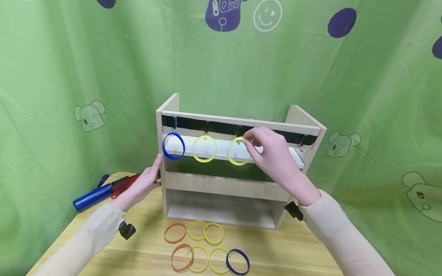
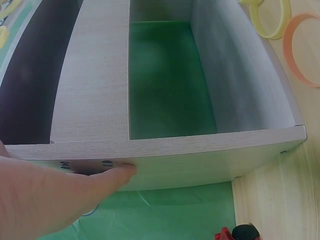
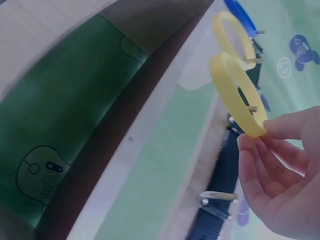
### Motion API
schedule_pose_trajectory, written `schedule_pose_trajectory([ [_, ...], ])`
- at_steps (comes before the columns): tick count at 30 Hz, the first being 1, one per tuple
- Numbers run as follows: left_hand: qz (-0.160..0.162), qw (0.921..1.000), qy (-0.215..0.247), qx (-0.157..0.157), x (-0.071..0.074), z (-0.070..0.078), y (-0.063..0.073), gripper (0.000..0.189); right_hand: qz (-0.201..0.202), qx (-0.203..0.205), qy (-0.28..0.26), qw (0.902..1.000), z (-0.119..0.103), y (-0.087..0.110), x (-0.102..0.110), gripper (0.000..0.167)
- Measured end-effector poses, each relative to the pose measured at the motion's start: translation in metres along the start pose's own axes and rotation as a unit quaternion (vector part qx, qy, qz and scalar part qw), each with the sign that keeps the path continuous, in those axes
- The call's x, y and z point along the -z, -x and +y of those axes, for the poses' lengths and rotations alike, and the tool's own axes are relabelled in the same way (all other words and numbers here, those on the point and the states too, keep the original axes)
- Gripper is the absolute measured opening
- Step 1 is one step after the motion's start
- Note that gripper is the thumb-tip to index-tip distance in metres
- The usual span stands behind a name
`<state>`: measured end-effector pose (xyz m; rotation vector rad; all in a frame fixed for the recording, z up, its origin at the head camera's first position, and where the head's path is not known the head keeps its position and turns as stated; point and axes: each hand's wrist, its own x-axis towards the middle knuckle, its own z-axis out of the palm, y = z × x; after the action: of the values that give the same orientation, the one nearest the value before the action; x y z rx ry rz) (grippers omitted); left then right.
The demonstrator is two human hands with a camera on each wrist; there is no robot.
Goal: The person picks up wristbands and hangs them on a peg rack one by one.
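Observation:
My right hand (image 1: pixel 276 155) pinches a yellow wristband (image 1: pixel 232 157) at its upper right edge, between thumb and fingertips. In the right wrist view this yellow wristband (image 3: pixel 227 90) surrounds a metal hook (image 3: pixel 253 109). To its left hang another yellow wristband (image 1: pixel 195 153) and a blue wristband (image 1: pixel 164 147), each on its own hook. My left hand (image 1: pixel 145 182) rests against the outer left side of the wooden shelf (image 1: pixel 221 183). The left wrist view shows one finger lying along that side panel (image 2: pixel 200 160).
On the table before the shelf lie loose orange (image 1: pixel 165 234), yellow (image 1: pixel 222 234) and dark blue (image 1: pixel 248 264) wristbands, some overlapping. A bare hook (image 1: pixel 302 147) is at the rack's right end. A blue-and-red object (image 1: pixel 93 197) lies left of the shelf. Green curtain (image 1: pixel 103 57) surrounds the table.

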<state>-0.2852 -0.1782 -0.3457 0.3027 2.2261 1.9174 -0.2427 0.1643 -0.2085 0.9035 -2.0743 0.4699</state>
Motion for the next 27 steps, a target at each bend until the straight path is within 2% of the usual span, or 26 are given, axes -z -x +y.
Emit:
schedule_pose_trajectory([
  [5,0.0,1.0,0.005,0.0,0.0,-0.002,-0.001,0.09,-0.031,-0.019,0.01,0.9993,0.007,-0.002,-0.005,0.004],
  [9,-0.002,1.0,-0.005,-0.004,0.0,-0.004,-0.001,0.088,-0.046,-0.016,0.019,0.9986,0.008,-0.002,-0.008,0.004],
  [16,-0.002,1.0,-0.004,-0.007,0.002,-0.006,-0.002,0.089,-0.024,-0.007,0.026,0.9994,0.001,0.006,-0.001,0.005],
  [21,-0.002,1.0,-0.005,-0.006,0.003,-0.004,-0.003,0.089,-0.012,0.013,0.026,0.9995,-0.009,0.023,0.006,0.009],
  [24,-0.003,0.9999,-0.007,-0.009,0.003,-0.003,-0.003,0.088,-0.024,0.032,0.006,0.9992,-0.013,0.042,0.003,0.011],
  [27,-0.002,0.9999,-0.008,-0.007,0.003,-0.003,0.0,0.087,-0.052,0.042,-0.024,0.9974,-0.013,0.069,-0.011,0.012],
])
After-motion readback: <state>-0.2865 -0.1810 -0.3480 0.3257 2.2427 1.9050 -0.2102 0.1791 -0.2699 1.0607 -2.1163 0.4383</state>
